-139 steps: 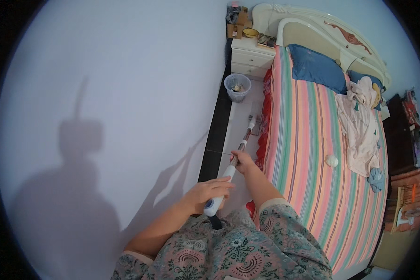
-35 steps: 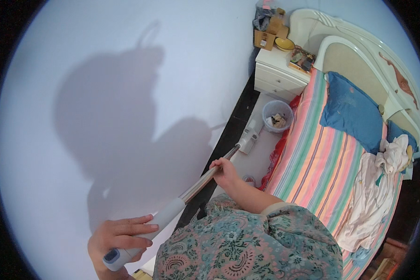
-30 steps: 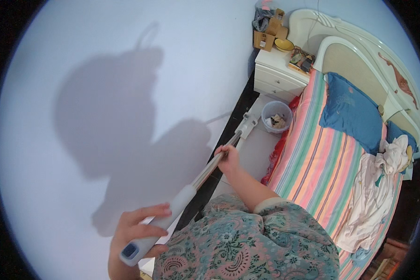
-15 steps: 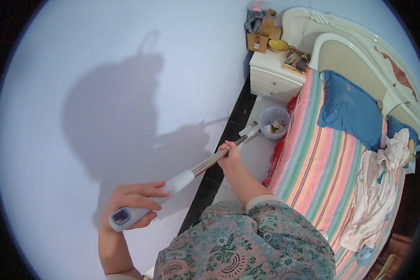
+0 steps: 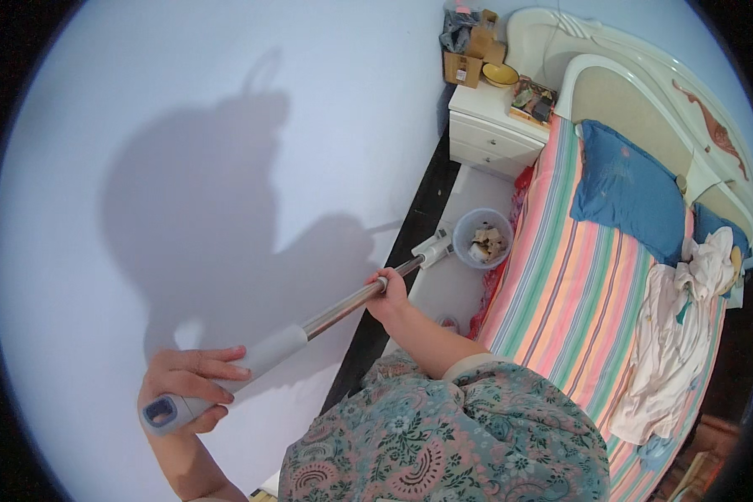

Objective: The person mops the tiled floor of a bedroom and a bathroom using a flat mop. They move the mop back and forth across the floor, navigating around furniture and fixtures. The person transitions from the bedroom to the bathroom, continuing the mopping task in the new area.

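Observation:
A long-handled mop (image 5: 343, 309) runs slantwise from near my body to the floor, with a silver pole and a pale grey grip. Its grip end lies in my left hand (image 5: 188, 381), fingers laid over the top and thumb side underneath. Farther down, my right hand (image 5: 386, 297) is closed round the metal pole. The white mop head (image 5: 432, 248) is low by the floor, right beside a translucent round bin (image 5: 458, 241) that holds crumpled rubbish. Whether head and bin touch, I cannot tell.
A bed with a striped sheet (image 5: 552, 309), blue pillow (image 5: 627, 188) and crumpled pale clothes (image 5: 661, 351) fills the right side. A white nightstand (image 5: 485, 138) carries boxes and a yellow bowl (image 5: 500, 75). On the left rises a pale wall (image 5: 326, 109) with a black baseboard (image 5: 427, 197).
Both hands and the mop have moved left and toward me. The bin has also shifted nearer, along with the mop head. A small object on the floor near my right forearm has come into sight.

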The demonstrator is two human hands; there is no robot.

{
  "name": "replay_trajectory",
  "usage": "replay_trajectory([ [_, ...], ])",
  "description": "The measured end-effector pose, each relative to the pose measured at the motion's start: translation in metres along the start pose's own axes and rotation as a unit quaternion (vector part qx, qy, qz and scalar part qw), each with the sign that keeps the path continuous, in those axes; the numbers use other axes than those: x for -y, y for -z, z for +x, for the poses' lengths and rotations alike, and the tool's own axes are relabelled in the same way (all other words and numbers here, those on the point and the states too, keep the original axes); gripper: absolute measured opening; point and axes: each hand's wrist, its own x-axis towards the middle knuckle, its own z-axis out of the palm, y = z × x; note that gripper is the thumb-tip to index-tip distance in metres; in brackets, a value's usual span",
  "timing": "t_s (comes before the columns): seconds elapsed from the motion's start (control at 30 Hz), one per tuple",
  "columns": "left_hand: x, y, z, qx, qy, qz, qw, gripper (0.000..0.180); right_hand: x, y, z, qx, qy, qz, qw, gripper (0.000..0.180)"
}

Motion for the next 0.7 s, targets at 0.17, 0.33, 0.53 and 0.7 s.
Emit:
replay_trajectory([
  [0.17, 0.002, -0.005, 0.042, 0.025, -0.002, -0.015, 1.000, 0.009, 0.033, -0.017, 0.020, 0.083, 0.038, 0.036, 0.995, 0.011],
  [0.33, 0.018, -0.027, 0.119, 0.097, 0.003, -0.040, 0.995, 0.008, 0.083, -0.049, 0.039, 0.110, 0.147, 0.064, 0.981, 0.010],
  [0.53, 0.030, -0.034, 0.168, 0.066, 0.005, -0.057, 0.996, 0.010, 0.122, -0.077, 0.063, 0.158, 0.190, 0.087, 0.965, 0.013],
  [0.7, 0.040, -0.068, 0.189, 0.098, 0.057, -0.030, 0.993, 0.009, 0.180, -0.067, 0.086, 0.164, 0.180, 0.110, 0.964, 0.012],
])
